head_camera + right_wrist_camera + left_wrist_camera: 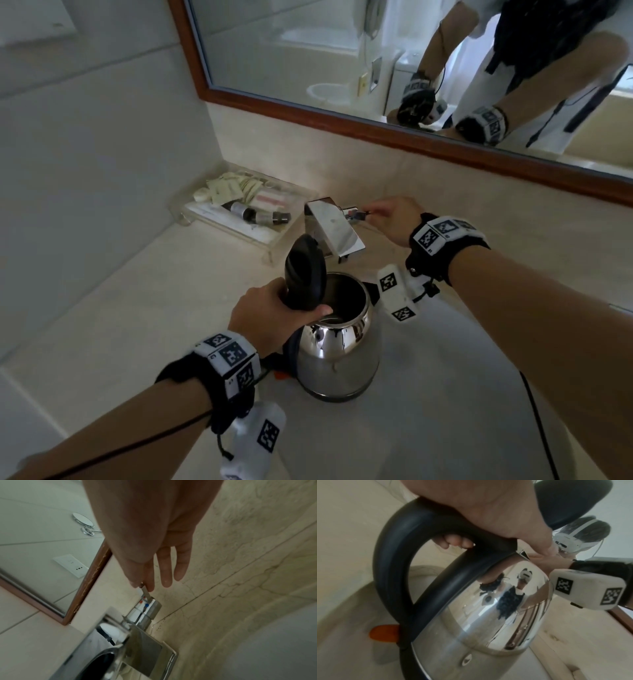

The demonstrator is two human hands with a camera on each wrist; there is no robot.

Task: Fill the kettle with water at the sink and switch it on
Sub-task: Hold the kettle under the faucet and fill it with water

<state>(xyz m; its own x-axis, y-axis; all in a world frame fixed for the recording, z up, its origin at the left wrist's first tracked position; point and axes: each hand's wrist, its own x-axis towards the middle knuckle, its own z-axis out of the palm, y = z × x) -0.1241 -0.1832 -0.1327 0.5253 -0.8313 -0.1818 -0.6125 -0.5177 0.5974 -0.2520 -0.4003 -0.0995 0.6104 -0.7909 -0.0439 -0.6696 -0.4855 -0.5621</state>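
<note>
Sink basin (445, 428) mostly hidden behind kettle (337, 356).

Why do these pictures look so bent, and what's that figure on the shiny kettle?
Head view: the wide lens bows the mirror frame. Left wrist view: the kettle mirrors the person, and the left hand looms soft. Right wrist view: dim, the right hand blurred.

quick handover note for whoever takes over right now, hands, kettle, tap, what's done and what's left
Left hand grips the kettle by its black handle, lid flipped open, mouth below the tap spout.
Right hand pinches the tap lever with thumb and forefinger, other fingers straight.
Done: kettle opened and brought under the spout.
No water stream visible; whether any is in the kettle, cannot tell.
Left: run water, shut tap, close lid, seat kettle, switch on.
</note>
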